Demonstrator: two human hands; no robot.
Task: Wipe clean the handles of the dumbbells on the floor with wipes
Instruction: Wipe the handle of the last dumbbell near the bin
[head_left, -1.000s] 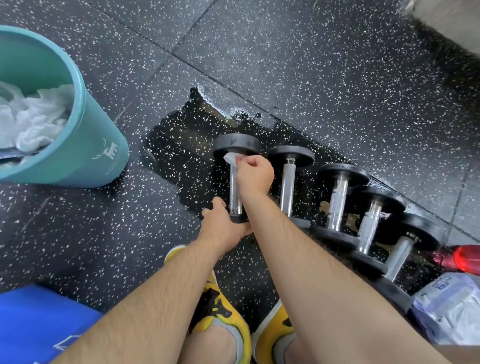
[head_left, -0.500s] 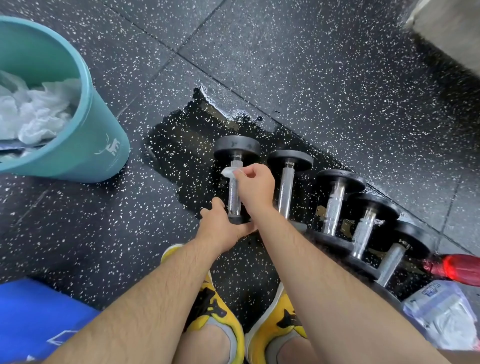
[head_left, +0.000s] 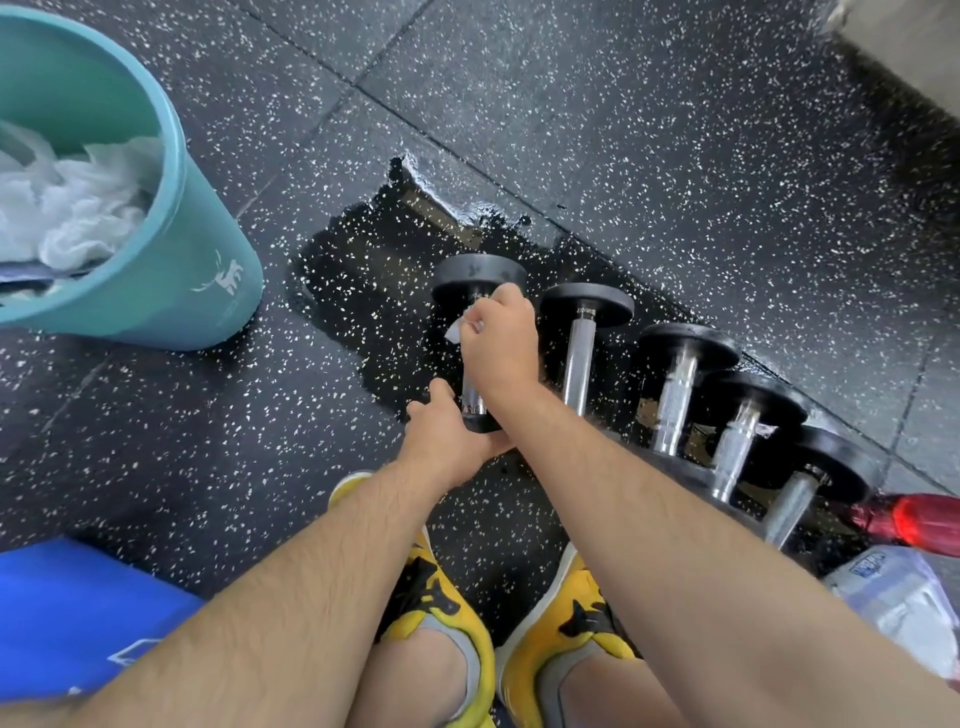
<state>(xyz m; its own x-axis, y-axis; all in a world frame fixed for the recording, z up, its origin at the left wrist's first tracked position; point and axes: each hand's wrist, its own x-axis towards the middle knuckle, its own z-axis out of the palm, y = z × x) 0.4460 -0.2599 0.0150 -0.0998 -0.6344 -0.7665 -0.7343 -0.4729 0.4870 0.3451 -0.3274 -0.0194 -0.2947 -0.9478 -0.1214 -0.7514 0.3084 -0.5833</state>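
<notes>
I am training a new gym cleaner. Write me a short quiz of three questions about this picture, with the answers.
1. Multiple choice: the right hand holds a wipe on the handle of which one?
A) the dumbbell nearest the teal bin
B) the middle one
C) the one farthest from the bin
2. True or false: the left hand hangs free and touches nothing.
3. Count: how many dumbbells lie in the row?

Key: 1 A. 2 False: it holds the near end of the same dumbbell. 3 Five.
</notes>
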